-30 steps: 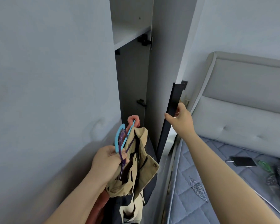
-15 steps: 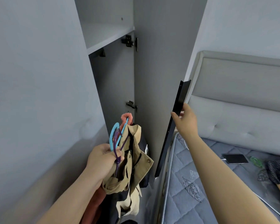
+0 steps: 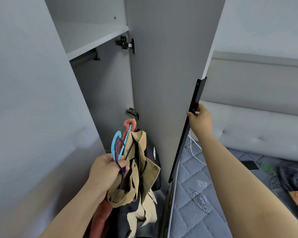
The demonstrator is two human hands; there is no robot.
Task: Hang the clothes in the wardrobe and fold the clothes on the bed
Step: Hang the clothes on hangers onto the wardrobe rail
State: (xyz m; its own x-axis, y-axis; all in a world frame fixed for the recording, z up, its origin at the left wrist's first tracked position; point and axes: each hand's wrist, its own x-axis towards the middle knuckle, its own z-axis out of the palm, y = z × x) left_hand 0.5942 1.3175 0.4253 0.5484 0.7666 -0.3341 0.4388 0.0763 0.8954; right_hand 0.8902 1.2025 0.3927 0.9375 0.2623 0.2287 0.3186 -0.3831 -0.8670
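Note:
My left hand [image 3: 105,170] grips a bunch of hanger hooks [image 3: 118,146], blue, purple and pink, low in front of the wardrobe opening. From them hang a khaki jacket [image 3: 141,170], a dark garment [image 3: 153,157] and a reddish one [image 3: 101,215]. My right hand [image 3: 200,117] holds the black handle strip [image 3: 193,109] on the edge of the grey wardrobe door [image 3: 167,79], which stands wide open. Inside, a hanging rail [image 3: 83,58] runs under a shelf [image 3: 93,36].
The bed's grey-blue mattress [image 3: 205,194] lies right of the door, with a padded headboard [image 3: 256,121]. On it are a phone [image 3: 250,165], a white cable [image 3: 194,152], a green hanger [image 3: 267,167] and dark and orange clothes [image 3: 292,179]. A closed wardrobe door [image 3: 27,100] fills the left.
The wardrobe door has swung further open to the right with my right hand on its handle. More of the inside, the shelf and the rail now show. My left hand still holds the hangers.

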